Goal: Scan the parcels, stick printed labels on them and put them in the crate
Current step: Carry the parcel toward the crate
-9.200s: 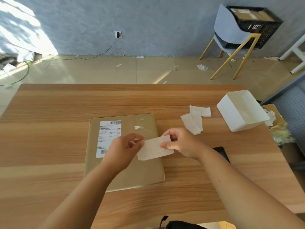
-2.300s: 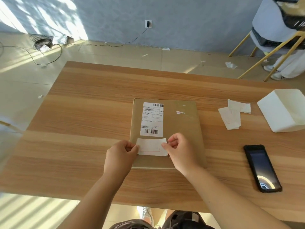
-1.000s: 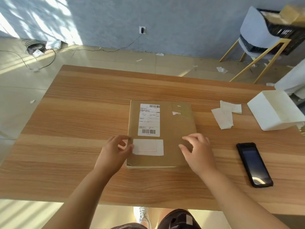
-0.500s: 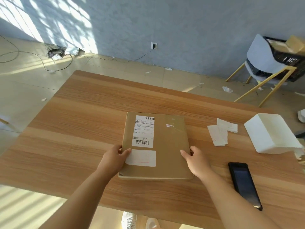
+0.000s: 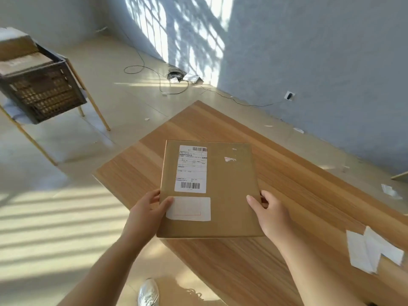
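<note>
Both hands grip the flat brown parcel (image 5: 223, 195) by its side edges: left hand (image 5: 148, 212) clamped on the left edge, thumb on top touching the corner of the blank white label (image 5: 188, 209); right hand (image 5: 270, 214) clamped on the right edge, thumb on top. Parcel sits between the hands, held above the corner of the wooden table (image 5: 287, 195). Printed barcode label (image 5: 191, 169) is just beyond the blank one. Black crate (image 5: 42, 89) holding boxes is well off to the far left of the left hand. Paper scraps (image 5: 373, 252) lie on the table right of the right hand.
</note>
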